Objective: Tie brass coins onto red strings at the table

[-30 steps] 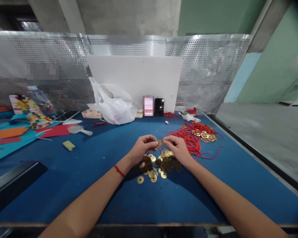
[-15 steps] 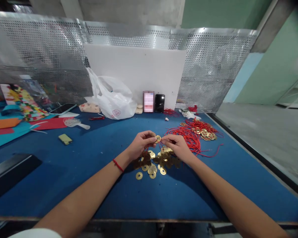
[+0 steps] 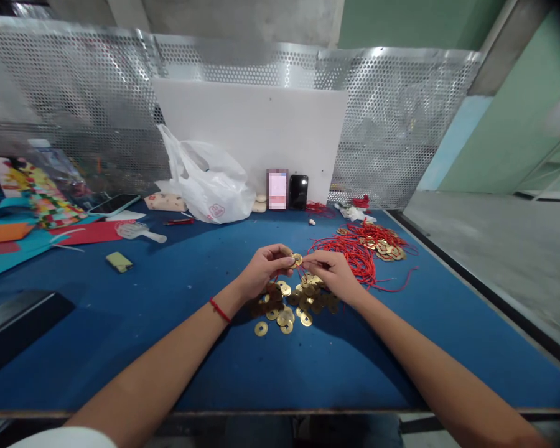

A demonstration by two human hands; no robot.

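Observation:
Between the thumb and fingers of my left hand (image 3: 267, 269) is a round brass-coloured coin (image 3: 297, 259) with a hole in its middle. My right hand (image 3: 332, 271) is closed in a pinch at the coin's right edge, on a thin red cord (image 3: 300, 271) that hangs below the coin. Exactly how the cord passes through the hole is too small to tell. Under both hands lies a loose heap of similar coins (image 3: 285, 316), partly shaded. Just beyond my right hand spreads a bundle of red cords (image 3: 358, 260).
Coins with red cords (image 3: 386, 247) lie at the table's right. A white plastic bag (image 3: 214, 186) and two upright phones (image 3: 298, 191) stand at the back. Leftward are a yellow-green block (image 3: 119, 261), a white slotted scoop (image 3: 140, 231) and coloured strips (image 3: 9, 233).
Both hands keep their pinch on the coin and cord, with barely any movement. The whole view has shifted slightly.

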